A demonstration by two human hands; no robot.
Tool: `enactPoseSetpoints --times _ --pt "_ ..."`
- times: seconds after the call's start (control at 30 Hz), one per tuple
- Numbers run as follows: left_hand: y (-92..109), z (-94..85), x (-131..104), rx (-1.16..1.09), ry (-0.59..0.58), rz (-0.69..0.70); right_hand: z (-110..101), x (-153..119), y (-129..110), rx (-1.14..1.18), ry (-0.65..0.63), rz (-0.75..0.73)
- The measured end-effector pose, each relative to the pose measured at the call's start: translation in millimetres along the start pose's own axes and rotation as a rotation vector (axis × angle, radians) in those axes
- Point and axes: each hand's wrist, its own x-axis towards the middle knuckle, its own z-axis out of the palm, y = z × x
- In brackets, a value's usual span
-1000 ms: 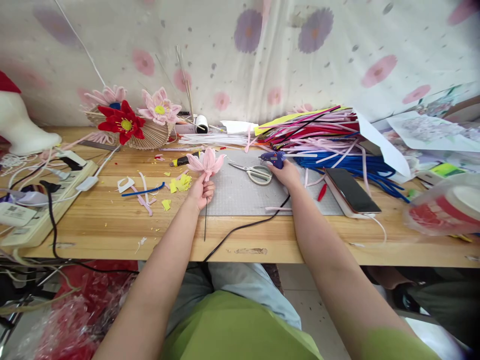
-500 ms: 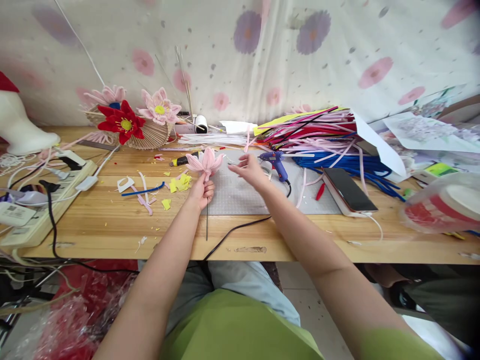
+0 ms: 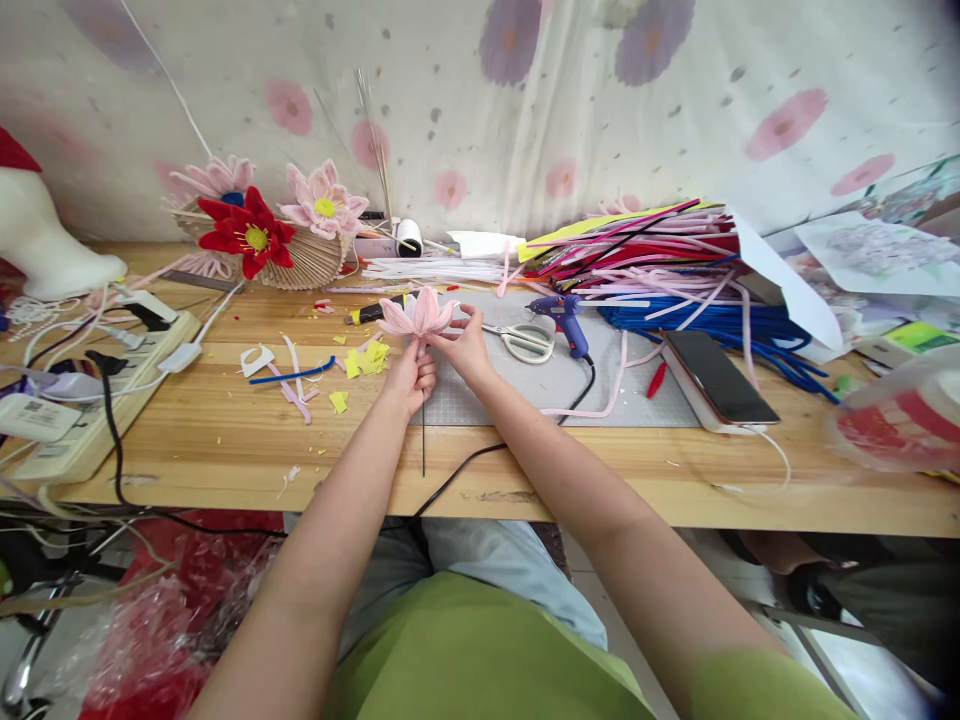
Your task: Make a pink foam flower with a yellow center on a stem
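My left hand (image 3: 412, 378) is closed round the base of a pink flower (image 3: 417, 312) made of fuzzy pipe cleaners. Its thin dark stem (image 3: 424, 440) hangs down below my fist. At the flower's right side is my right hand (image 3: 463, 345), thumb and fingers closed about a petal; the exact contact is partly hidden. Just right of that hand, scissors (image 3: 529, 343) with pale handles lie on the grey cutting mat (image 3: 487, 405). A blue glue gun (image 3: 566, 322) rests beyond them, and a pink pipe cleaner (image 3: 616, 375) curves across the mat.
Yellow scraps (image 3: 366, 358) and a blue pipe cleaner (image 3: 292, 370) lie left of the flower. Bundled pipe cleaners (image 3: 637, 250) fill the back right. A phone (image 3: 720, 375) sits at right, a power strip (image 3: 112, 400) at left. Finished flowers (image 3: 255, 238) stand behind. A black cord (image 3: 465, 465) crosses the front.
My right hand has moved left from over the scissors to the flower's petals, uncovering the scissors. The left hand still holds the flower. The view has shifted slightly.
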Motion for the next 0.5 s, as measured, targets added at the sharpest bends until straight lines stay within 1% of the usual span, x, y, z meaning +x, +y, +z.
enactPoseSetpoints --times 0.23,0.5 --pt "0.2 -0.9 -0.9 0.003 -0.001 -0.005 1.9 1.7 -2.1 0.023 0.025 0.052" --pt "-2.0 -0.1 -0.2 0.059 0.006 0.029 3.1 -0.2 -6.5 0.018 0.049 0.072"
